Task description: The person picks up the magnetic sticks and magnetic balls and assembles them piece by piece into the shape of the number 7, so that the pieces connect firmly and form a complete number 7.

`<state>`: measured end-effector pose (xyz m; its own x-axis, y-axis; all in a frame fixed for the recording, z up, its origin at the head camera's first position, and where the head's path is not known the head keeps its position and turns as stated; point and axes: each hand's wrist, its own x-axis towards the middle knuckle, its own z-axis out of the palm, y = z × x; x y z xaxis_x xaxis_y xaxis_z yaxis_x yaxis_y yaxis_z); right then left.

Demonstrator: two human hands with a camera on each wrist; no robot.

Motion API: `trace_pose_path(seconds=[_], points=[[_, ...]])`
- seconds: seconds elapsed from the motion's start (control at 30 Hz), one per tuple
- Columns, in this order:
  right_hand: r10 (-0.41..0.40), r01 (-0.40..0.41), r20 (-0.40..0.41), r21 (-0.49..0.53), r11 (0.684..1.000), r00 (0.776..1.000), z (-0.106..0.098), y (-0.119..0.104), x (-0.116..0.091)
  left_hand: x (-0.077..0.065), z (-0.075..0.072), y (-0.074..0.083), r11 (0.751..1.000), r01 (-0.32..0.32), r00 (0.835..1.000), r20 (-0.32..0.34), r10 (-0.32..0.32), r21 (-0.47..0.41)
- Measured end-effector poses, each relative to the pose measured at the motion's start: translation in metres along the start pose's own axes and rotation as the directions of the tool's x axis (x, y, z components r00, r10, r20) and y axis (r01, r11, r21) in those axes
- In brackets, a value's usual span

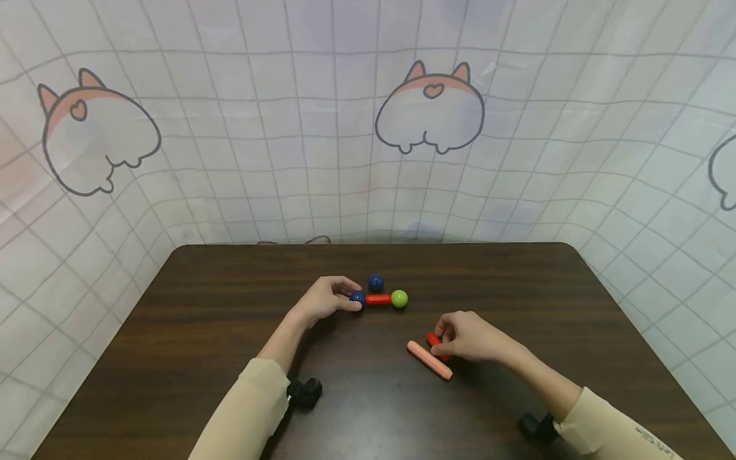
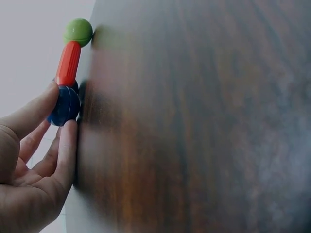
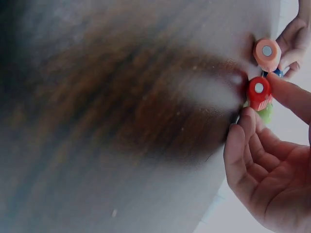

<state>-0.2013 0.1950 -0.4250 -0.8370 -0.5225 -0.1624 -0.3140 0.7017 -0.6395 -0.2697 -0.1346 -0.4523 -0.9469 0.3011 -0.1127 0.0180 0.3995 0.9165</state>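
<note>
My left hand pinches a blue ball between thumb and fingers. That ball sits at one end of a red rod, and a green ball is at the rod's other end, so the three form a straight row on the table. Just behind the row lies a second blue ball. My right hand holds a second, short red rod between thumb and fingertips, low over the table. A pale silver disc shows on that rod's end. Beside it lies a longer peach rod, also with a silver disc at its end.
The dark wood-grain table has rounded far corners. A white gridded curtain with cartoon animal prints hangs behind it and along both sides. Black devices are worn at the left wrist and right wrist.
</note>
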Motion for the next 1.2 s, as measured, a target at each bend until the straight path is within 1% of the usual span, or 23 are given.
trace_pose_path(seconds=[0.4, 0.6, 0.73, 1.0, 1.2], points=[[-0.023, 0.023, -0.007, -0.058, 0.998, 1.0, -0.003, 0.001, 0.007, 0.002, 0.0, 0.002, 1.0, 0.004, 1.0, 0.0, -0.004, 0.005], [-0.018, 0.016, -0.032, -0.074, 0.997, 0.999, -0.005, 0.001, 0.01, 0.003, 0.0, 0.003, 1.0, 0.008, 1.0, -0.002, -0.008, 0.0], [-0.022, 0.02, -0.04, -0.062, 0.998, 0.999, -0.007, 0.0, 0.011, 0.003, -0.001, 0.003, 1.0, 0.012, 1.0, -0.006, -0.012, -0.001], [-0.016, 0.014, -0.068, -0.034, 0.999, 0.998, -0.011, -0.002, 0.016, 0.004, -0.001, 0.001, 1.0, -0.002, 1.0, 0.001, 0.002, -0.005], [-0.008, 0.009, -0.093, 0.016, 1.0, 0.996, -0.011, -0.002, 0.02, 0.004, 0.001, 0.003, 1.0, 0.004, 1.0, 0.003, -0.004, -0.009]])
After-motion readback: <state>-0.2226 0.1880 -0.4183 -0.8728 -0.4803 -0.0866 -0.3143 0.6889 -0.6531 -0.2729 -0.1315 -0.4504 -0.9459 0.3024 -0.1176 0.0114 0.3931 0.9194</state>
